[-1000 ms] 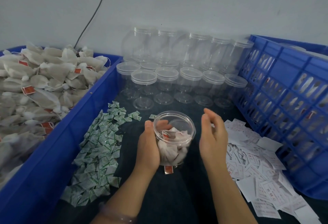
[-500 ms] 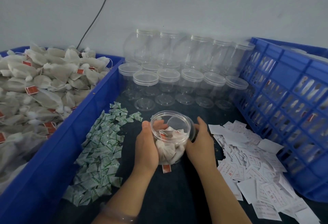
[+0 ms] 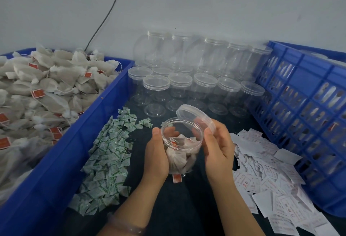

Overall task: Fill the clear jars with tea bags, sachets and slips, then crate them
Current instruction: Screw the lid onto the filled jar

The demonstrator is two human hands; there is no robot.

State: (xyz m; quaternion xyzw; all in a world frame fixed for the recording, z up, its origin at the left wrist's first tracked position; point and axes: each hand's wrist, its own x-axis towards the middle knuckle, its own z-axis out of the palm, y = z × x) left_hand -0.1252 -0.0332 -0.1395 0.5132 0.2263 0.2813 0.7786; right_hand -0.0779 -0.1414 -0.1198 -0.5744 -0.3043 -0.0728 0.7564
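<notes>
At nine o'clock from the centre, a blue plastic bin (image 3: 61,151) is heaped with white tea bags (image 3: 46,89) bearing red tags; the left and lower edges cut it off. Above it a thin dark cable (image 3: 106,17) climbs the plain grey wall (image 3: 206,2). Just beside the bin, at about eight o'clock, green-and-white sachets (image 3: 110,157) lie strewn on the dark table surface (image 3: 187,207).

At the centre the left hand (image 3: 156,157), a bracelet (image 3: 129,227) on its wrist, curls round the side of the open clear jar (image 3: 182,153), which is partly filled with tea bags; its fingers show only dimly through the plastic. A red tag (image 3: 177,178) sticks out beneath the jar. The right hand (image 3: 218,147) pinches the clear lid (image 3: 194,117) by its right edge, tilted above the jar's mouth at one o'clock.

At twelve o'clock, rows of empty lidded jars (image 3: 187,86) stand against the wall; the back row fades into the grey and is hard to count. At four o'clock, white paper slips (image 3: 265,170) lie in a loose pile, their print too small to read. At three o'clock a blue slatted crate (image 3: 307,78) runs off the right edge; its contents show only as pale shapes through the slots.
</notes>
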